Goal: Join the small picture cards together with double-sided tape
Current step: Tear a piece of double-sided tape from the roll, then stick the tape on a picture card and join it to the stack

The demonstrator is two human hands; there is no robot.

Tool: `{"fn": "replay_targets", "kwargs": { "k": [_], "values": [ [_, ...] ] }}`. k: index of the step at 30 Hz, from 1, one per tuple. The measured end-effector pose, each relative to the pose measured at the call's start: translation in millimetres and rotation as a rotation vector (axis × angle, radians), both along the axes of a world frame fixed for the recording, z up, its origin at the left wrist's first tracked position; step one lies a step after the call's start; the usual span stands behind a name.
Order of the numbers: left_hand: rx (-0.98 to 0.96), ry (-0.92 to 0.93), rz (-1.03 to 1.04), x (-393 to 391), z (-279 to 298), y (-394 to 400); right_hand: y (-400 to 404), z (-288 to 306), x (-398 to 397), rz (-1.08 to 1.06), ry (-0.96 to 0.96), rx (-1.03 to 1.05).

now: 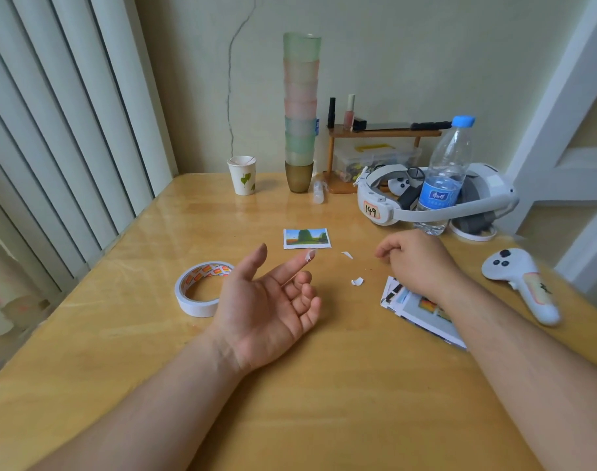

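One picture card (307, 238) just beyond left hand (268, 309), palm up, tape roll (200, 288) beside

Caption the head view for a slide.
Left hand palm up, a tape piece stuck to one fingertip, near the landscape card; right hand rests over the card stack.

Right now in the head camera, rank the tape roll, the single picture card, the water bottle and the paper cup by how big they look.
1. water bottle, though the headset band crosses its lower part
2. tape roll, nearer the camera, which flatters it
3 and 4. picture card and paper cup look about alike; I won't rank them.
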State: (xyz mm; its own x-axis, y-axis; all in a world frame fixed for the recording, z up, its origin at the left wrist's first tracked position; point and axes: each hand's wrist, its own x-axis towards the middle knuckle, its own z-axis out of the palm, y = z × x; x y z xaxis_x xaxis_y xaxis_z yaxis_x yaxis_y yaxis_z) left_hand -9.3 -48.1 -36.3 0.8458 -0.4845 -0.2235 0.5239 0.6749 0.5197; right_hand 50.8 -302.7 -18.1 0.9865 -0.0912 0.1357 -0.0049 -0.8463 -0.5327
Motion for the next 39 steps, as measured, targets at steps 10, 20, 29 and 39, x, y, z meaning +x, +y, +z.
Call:
{"fn": "replay_targets", "kwargs": {
  "k": [10, 20, 29, 39],
  "values": [
    [0.053, -0.067, -0.149, -8, 1, -9, -62, 14, -66, -0.002, 0.339, -0.162],
    [0.069, -0.099, -0.18, -16, 4, -15, -82, 1, -65, -0.097, 0.201, 0.165],
    [0.203, -0.191, -0.056, -16, 5, -15, -76, 33, -84, 0.119, 0.194, 0.756],
    [0.343, -0.352, 0.166, -28, 15, -22, 21, 52, -73, 0.332, 0.288, 0.63]
  ]
}}
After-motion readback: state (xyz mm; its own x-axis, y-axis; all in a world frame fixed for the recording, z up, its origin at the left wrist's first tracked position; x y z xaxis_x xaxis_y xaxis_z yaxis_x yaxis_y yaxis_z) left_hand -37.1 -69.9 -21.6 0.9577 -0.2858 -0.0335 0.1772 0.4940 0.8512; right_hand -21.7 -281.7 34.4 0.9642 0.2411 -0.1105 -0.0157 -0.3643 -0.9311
